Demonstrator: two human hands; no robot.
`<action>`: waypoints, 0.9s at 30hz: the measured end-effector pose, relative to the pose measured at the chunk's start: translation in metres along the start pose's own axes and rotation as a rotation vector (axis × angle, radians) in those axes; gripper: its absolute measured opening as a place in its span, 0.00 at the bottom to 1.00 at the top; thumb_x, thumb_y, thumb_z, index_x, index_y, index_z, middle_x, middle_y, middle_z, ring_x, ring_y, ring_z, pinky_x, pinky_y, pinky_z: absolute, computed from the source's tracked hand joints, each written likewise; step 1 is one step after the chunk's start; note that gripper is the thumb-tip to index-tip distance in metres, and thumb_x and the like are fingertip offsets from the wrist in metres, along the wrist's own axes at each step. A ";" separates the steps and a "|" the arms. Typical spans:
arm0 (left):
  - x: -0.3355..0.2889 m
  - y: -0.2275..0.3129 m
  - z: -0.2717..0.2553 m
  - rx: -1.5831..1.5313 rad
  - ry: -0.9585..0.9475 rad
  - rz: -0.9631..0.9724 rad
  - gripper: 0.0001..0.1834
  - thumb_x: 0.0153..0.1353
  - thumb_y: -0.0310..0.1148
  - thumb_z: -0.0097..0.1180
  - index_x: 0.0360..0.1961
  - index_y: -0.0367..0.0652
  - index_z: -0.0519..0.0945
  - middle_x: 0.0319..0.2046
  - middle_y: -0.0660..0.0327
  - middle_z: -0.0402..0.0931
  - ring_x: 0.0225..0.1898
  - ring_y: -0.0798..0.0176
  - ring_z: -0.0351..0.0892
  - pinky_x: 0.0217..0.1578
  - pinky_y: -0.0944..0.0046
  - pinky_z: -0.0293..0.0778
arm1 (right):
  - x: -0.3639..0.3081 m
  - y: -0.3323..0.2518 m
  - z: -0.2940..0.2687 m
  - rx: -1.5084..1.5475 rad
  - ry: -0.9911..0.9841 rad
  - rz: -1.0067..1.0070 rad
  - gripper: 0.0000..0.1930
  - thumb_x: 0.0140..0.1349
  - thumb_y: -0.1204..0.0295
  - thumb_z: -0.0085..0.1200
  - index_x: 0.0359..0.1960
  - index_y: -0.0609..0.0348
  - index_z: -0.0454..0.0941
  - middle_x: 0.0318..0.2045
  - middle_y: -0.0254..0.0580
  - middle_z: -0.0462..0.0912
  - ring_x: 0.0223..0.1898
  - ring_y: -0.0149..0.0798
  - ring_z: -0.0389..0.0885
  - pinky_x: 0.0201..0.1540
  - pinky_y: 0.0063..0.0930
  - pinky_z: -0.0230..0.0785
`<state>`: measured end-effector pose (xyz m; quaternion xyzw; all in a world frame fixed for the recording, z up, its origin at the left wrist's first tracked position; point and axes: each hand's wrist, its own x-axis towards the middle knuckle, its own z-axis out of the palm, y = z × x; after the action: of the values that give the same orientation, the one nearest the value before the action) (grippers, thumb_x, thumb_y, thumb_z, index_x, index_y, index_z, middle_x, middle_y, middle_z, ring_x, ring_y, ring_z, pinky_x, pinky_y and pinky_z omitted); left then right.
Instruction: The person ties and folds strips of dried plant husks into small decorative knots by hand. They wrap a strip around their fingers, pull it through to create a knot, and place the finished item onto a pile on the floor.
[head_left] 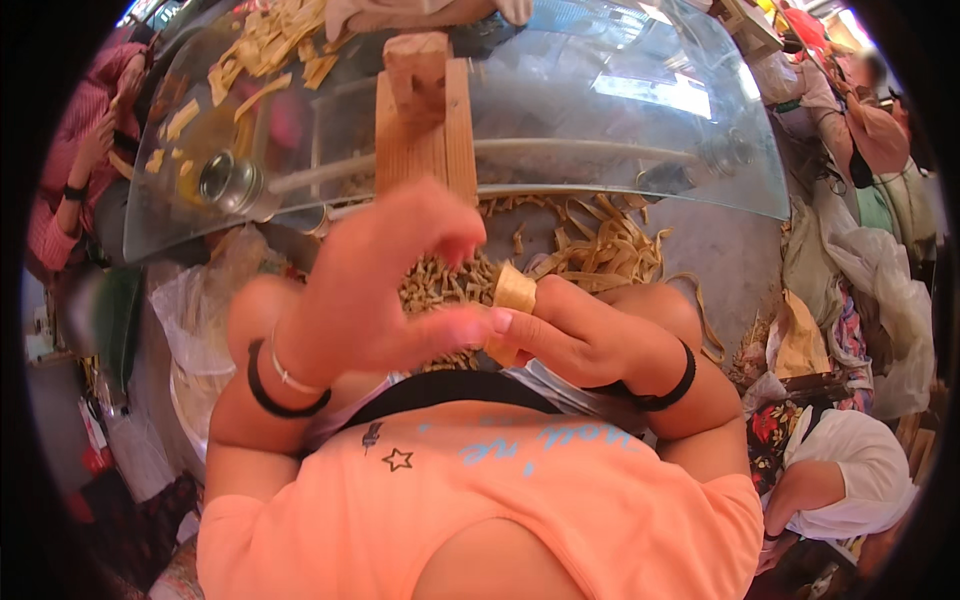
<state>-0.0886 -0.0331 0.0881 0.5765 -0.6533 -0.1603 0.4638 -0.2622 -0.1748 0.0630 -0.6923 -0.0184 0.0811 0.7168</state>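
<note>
My right hand is closed around a small roll of flat, pale yellow strip, held over my lap with one end standing above the fingers. The roll's material is not clear. My left hand is beside it, its thumb and fingers apart in a C shape with nothing seen between them. The left thumb's tip comes right up to the right thumb and the roll; whether they touch, I cannot tell. Below the hands lies a heap of small, short tan pieces, partly hidden by my left hand.
Ahead is a glass-topped table with a wooden post and board at its near edge. Yellow strips lie on its far left. Loose curled strips are below the table. People sit at left and right; plastic bags lie right.
</note>
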 end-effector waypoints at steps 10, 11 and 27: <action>-0.027 -0.015 0.036 -0.118 0.248 0.016 0.07 0.58 0.24 0.63 0.38 0.38 0.79 0.26 0.58 0.77 0.24 0.61 0.77 0.26 0.67 0.73 | 0.015 0.008 -0.001 0.184 0.432 -0.132 0.10 0.71 0.70 0.48 0.35 0.63 0.77 0.27 0.32 0.76 0.28 0.25 0.71 0.30 0.24 0.64; -0.025 -0.019 0.035 -0.086 0.197 0.123 0.11 0.58 0.23 0.62 0.42 0.38 0.76 0.28 0.57 0.77 0.25 0.61 0.78 0.25 0.66 0.72 | 0.016 0.006 0.001 0.230 0.427 -0.119 0.09 0.70 0.70 0.50 0.36 0.63 0.77 0.28 0.31 0.76 0.28 0.24 0.71 0.30 0.23 0.64; -0.028 -0.037 0.031 -0.909 0.174 -0.272 0.14 0.59 0.20 0.56 0.46 0.36 0.71 0.39 0.61 0.73 0.37 0.72 0.72 0.39 0.70 0.71 | 0.030 0.022 -0.008 -0.746 0.648 -0.526 0.11 0.46 0.79 0.68 0.33 0.57 0.82 0.27 0.37 0.81 0.23 0.36 0.78 0.23 0.26 0.69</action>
<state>-0.0936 -0.0282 0.0328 0.4070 -0.3945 -0.4398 0.6966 -0.2336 -0.1775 0.0386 -0.8608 0.0033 -0.3291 0.3883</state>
